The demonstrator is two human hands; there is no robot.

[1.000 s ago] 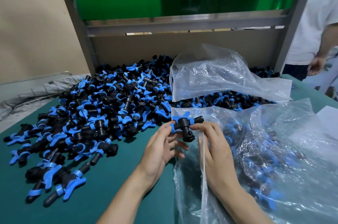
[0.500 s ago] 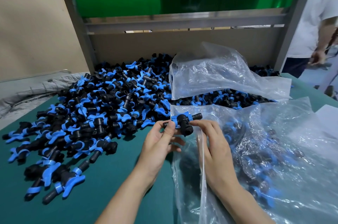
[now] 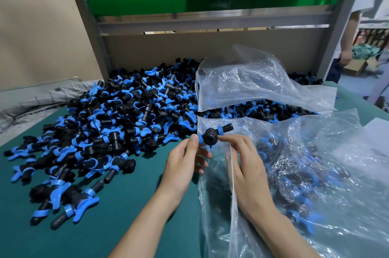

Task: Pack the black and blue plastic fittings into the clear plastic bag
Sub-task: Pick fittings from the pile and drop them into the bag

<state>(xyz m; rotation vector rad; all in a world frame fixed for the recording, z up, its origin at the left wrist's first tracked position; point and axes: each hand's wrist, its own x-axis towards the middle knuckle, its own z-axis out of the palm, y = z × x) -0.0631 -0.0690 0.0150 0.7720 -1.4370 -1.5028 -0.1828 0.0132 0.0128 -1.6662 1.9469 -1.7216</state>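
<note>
"One fitting is in the air at the centre of the frame, right over the near edge of the clear plastic bag. What could spoil the drop?"

"Mostly the bag's mouth. The film looks limp and creased, so the opening could sag shut, and the fitting would slide off onto the green table. Its barbed arm and blue collar could also snag a fold, or push the edge away."

"Anything else?"

"The loose pile fills the left and middle of the frame and lies close to the bag. A dropped piece would vanish among the rest. A second bag lies upper right, on top of more fittings."

"How do the hands sit?"

"The left hand comes up from the lower middle, thumb and fingers pinching the blue-collared left end. The right hand lies over the bag's film, its fingertips closed on the fitting's right side. Both forearms angle in from the bottom edge."

"Does the right hand hold the bag too?"

"That cannot be told; the film runs beneath its palm."
</note>
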